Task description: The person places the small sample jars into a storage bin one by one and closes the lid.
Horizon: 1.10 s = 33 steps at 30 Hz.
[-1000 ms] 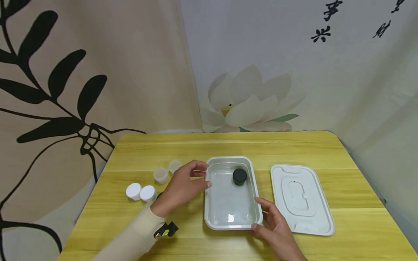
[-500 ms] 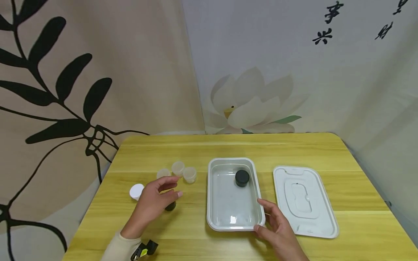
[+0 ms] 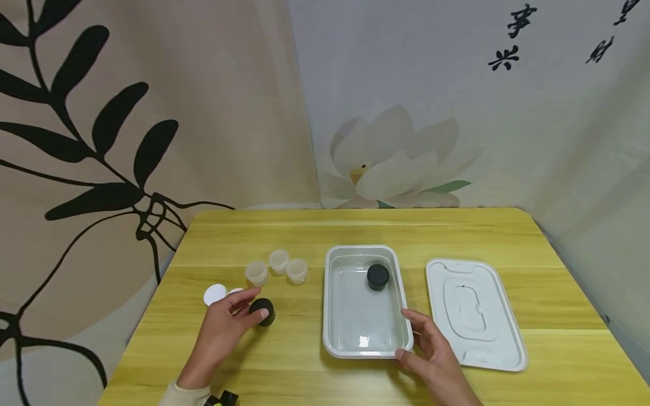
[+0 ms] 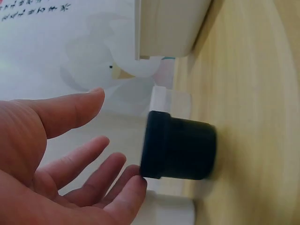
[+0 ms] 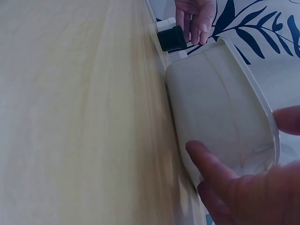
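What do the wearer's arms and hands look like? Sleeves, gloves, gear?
Left hand: bare, five-fingered, no glove; cream sleeve to the wrist, black device there, partly cut off by the frame. Right hand: bare, no glove; no sleeve in view.

From where I stand, I can read 事 (image 3: 521, 21) and, just below it, 兴 (image 3: 504, 58), brushed in black on the pale hanging cloth (image 3: 431, 73). Farther right, what looks like 财 (image 3: 600, 51) sits below a character (image 3: 626, 11) cut off at the top. The left wrist view's lettering (image 4: 40, 12) is too blurred to read.
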{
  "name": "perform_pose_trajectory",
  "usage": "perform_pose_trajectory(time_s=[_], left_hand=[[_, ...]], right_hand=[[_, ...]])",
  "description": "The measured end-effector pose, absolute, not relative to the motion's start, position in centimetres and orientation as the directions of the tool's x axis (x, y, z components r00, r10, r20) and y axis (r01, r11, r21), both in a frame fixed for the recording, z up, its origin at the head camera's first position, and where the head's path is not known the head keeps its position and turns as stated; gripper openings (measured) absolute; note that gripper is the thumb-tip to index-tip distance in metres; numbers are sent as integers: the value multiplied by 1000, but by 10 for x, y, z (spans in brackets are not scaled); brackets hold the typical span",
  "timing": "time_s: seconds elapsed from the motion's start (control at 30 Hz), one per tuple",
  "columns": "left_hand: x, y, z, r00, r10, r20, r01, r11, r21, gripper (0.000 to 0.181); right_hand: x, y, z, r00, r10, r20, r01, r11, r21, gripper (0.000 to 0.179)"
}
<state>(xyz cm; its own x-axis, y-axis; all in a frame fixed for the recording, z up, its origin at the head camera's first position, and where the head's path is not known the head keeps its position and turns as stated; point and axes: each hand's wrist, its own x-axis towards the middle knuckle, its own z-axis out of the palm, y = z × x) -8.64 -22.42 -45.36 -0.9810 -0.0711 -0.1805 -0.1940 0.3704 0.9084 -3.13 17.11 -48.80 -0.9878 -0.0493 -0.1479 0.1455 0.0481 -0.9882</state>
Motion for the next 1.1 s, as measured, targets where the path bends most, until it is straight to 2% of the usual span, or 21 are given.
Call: perform_pose_trajectory(time_s=[0.2, 0.47, 0.67, 0.9, 1.1], left_hand=[[-85, -225, -462, -980, -78, -181, -197, 375, 906, 60], [-78, -222, -467, -971, -123, -204, -234, 336, 912, 58], [-74, -221, -478, -967, -148, -209, -252, 397, 883, 60], [-72, -217, -492, -970, -132, -204, -237, 333, 913, 64], [-72, -215, -495, -963, -157, -218, -261, 348, 900, 62]], right_hand=[[-31, 171, -488, -987, -49, -153, 151, 54, -987, 71], [-33, 173, -488, -988, -40, -151, 147, 95, -985, 69], [-33, 173, -489, -989, -46, -144, 138, 103, -985, 69], [-33, 171, -488, -985, -41, -167, 165, 48, -985, 70], [-32, 169, -489, -975, -40, -219, 221, -55, -974, 72]])
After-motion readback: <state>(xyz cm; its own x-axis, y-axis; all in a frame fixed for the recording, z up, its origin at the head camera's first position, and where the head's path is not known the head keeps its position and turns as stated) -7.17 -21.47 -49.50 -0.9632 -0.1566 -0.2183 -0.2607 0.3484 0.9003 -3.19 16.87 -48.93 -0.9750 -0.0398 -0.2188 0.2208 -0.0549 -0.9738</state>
